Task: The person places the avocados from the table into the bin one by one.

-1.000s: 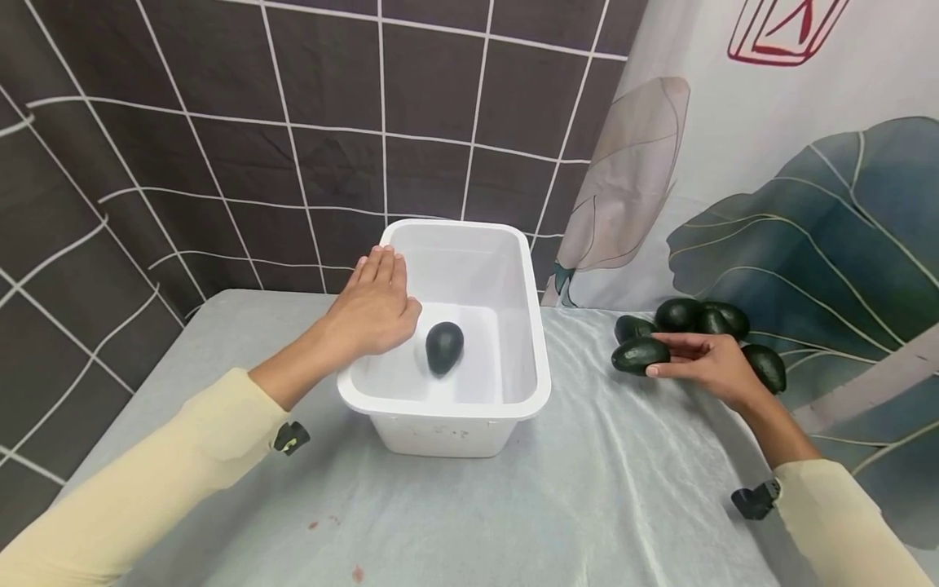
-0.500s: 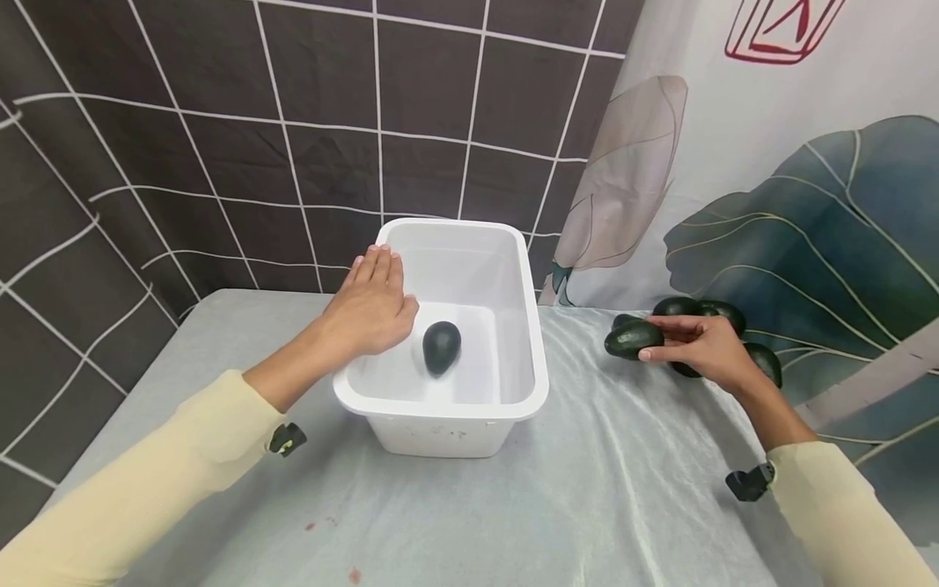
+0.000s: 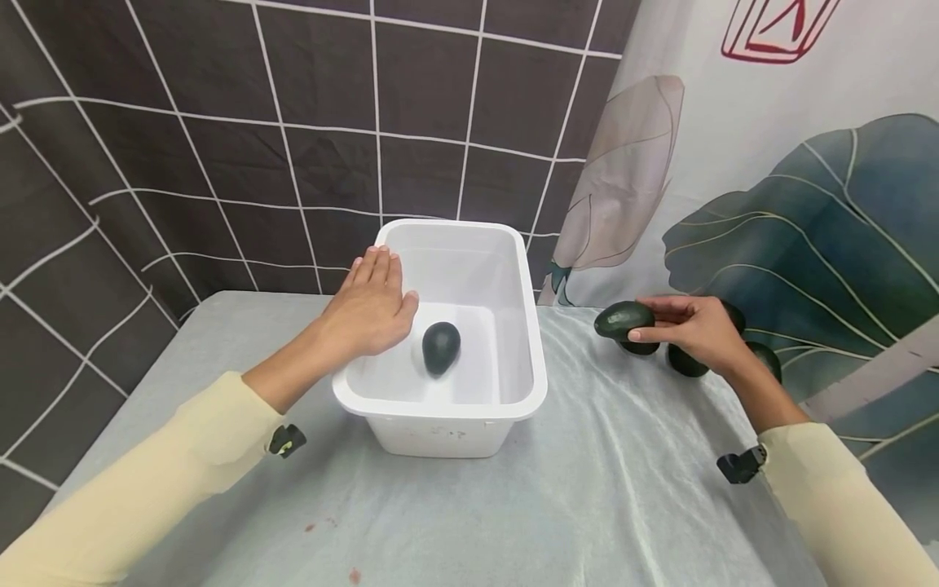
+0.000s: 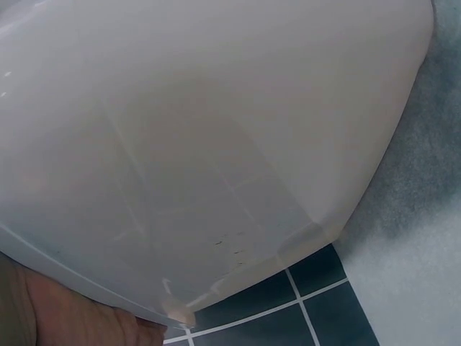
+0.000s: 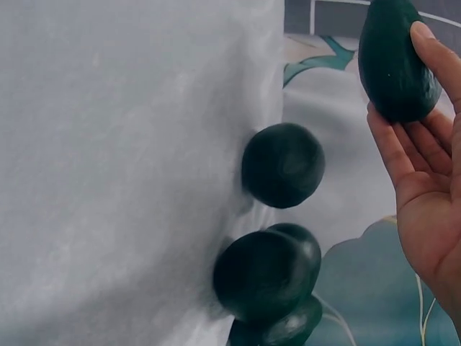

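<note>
Between thumb and fingertips, my right hand (image 3: 693,330) pinches a dark green avocado (image 3: 623,320) by its rounded end. In the right wrist view the avocado (image 5: 396,61) is lifted off the cloth, its narrow end pointing away from the palm. My left hand (image 3: 370,306) lies with straight fingers along the left rim of a white plastic tub (image 3: 447,412). One avocado (image 3: 441,349) rests on the tub's floor. Several more avocados (image 5: 268,276) lie under and behind my right hand, partly hidden by it in the head view.
A pale grey-blue cloth (image 3: 572,505) covers the table. Behind the tub hangs a dark fabric with a white grid (image 3: 323,163). A white curtain with leaf prints (image 3: 814,220) stands close behind the loose avocados on the right.
My right hand has raised the avocado from the cloth and carried it slightly left, away from the pile. My left hand has stayed on the tub's rim.
</note>
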{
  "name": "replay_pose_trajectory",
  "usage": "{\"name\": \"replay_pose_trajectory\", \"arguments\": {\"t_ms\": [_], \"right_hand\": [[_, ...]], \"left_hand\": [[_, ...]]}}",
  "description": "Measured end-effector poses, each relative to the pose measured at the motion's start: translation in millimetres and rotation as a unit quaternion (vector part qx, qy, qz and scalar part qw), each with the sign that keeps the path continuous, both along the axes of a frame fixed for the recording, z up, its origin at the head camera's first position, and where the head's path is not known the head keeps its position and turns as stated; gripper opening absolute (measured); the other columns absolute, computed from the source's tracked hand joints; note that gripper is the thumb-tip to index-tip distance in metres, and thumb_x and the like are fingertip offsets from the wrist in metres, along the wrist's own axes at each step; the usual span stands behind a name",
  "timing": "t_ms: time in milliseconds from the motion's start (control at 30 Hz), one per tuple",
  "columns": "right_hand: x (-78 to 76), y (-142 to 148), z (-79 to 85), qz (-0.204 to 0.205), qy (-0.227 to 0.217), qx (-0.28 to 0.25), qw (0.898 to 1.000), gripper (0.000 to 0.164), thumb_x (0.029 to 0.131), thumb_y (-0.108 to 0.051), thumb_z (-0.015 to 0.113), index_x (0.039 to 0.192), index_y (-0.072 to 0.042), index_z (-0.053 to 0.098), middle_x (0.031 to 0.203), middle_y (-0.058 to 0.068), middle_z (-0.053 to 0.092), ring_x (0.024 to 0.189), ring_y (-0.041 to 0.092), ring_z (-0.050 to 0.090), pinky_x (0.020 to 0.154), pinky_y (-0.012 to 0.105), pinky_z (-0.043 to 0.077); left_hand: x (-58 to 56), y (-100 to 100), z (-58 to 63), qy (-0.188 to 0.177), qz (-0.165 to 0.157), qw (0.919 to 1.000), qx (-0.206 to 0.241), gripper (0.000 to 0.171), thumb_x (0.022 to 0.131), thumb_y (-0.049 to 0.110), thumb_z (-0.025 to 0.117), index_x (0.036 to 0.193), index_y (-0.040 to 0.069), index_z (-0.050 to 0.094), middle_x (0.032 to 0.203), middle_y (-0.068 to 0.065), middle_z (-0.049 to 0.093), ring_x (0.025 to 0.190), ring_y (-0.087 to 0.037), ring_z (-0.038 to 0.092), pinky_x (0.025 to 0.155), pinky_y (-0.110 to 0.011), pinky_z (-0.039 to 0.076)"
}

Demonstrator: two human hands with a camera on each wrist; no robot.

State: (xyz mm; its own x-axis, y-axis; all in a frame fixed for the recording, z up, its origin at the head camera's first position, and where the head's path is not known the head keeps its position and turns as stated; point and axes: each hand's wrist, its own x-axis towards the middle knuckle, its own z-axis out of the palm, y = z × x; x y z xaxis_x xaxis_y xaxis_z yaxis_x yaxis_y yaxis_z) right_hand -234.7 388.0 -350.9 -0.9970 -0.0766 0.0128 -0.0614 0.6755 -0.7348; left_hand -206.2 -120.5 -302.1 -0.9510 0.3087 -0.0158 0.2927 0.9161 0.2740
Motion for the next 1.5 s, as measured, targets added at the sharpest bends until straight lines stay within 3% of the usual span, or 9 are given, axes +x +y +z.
{"name": "replay_pose_trajectory", "arguments": {"t_ms": [200,333,500,833,1067,1300,1500], "right_hand": [[-2.0,-11,7.3,0.002,0.002,0.001,1.000,0.073,0.090,-0.041,0.098,0.149,-0.008,0.073,0.110,-0.034,0.074,0.098,-0.011,0.076,0.084,0.010,0.060],[-5.5,-17,11.6,0.000,0.005,0.005,1.000,0.075,0.089,-0.042,0.099,0.150,-0.008,0.073,0.126,-0.013,0.082,0.099,-0.010,0.076,0.084,0.013,0.062],[-10.0,-27,19.4,-0.001,0.014,0.009,1.000,0.074,0.088,-0.043,0.100,0.149,-0.010,0.074,0.140,0.010,0.082,0.099,-0.011,0.076,0.084,0.014,0.062],[-17.0,-47,32.0,0.006,0.035,0.002,0.999,0.072,0.087,-0.043,0.100,0.147,-0.011,0.076,0.132,0.006,0.085,0.097,-0.009,0.077,0.083,0.014,0.062],[-20.6,-61,40.2,0.010,0.046,-0.025,0.999,0.065,0.086,-0.039,0.102,0.142,-0.014,0.080,0.124,-0.009,0.086,0.100,-0.008,0.079,0.085,0.015,0.063],[-25.1,-69,47.3,0.011,0.054,-0.020,0.998,0.067,0.087,-0.040,0.101,0.144,-0.013,0.079,0.133,0.006,0.085,0.098,-0.010,0.077,0.084,0.013,0.062],[-28.5,-75,51.7,0.019,0.072,-0.034,0.997,0.063,0.087,-0.035,0.101,0.142,-0.012,0.080,0.112,-0.012,0.088,0.096,-0.009,0.079,0.084,0.013,0.061]], "left_hand": [[-0.5,1,-0.1,-0.004,0.001,1.0000,0.003,0.080,0.117,0.038,0.025,0.175,-0.014,0.009,0.187,-0.034,-0.001,0.178,-0.048,-0.005,0.146,-0.059,-0.001],[-0.5,1,-0.2,-0.005,0.000,1.0000,0.003,0.080,0.117,0.038,0.025,0.175,-0.014,0.008,0.187,-0.033,-0.001,0.178,-0.048,-0.006,0.146,-0.059,-0.002],[-0.9,1,-1.0,-0.003,-0.001,1.0000,0.003,0.079,0.117,0.038,0.025,0.175,-0.014,0.008,0.186,-0.034,-0.001,0.178,-0.048,-0.006,0.146,-0.060,-0.002],[-0.7,1,-0.9,-0.002,-0.001,1.0000,0.001,0.079,0.117,0.038,0.024,0.175,-0.015,0.009,0.186,-0.034,0.000,0.178,-0.048,-0.005,0.146,-0.060,-0.001],[-0.4,1,-0.7,0.000,0.000,1.0000,0.000,0.079,0.117,0.038,0.024,0.174,-0.015,0.009,0.186,-0.034,0.000,0.178,-0.048,-0.005,0.146,-0.060,-0.001],[0.3,1,-0.1,-0.001,0.001,1.0000,-0.001,0.079,0.117,0.038,0.024,0.175,-0.015,0.009,0.187,-0.034,0.000,0.178,-0.049,-0.004,0.146,-0.060,-0.001],[0.9,1,-0.2,-0.004,0.001,1.0000,0.001,0.079,0.117,0.038,0.024,0.175,-0.014,0.008,0.187,-0.034,-0.001,0.178,-0.048,-0.005,0.146,-0.060,-0.001]]}}
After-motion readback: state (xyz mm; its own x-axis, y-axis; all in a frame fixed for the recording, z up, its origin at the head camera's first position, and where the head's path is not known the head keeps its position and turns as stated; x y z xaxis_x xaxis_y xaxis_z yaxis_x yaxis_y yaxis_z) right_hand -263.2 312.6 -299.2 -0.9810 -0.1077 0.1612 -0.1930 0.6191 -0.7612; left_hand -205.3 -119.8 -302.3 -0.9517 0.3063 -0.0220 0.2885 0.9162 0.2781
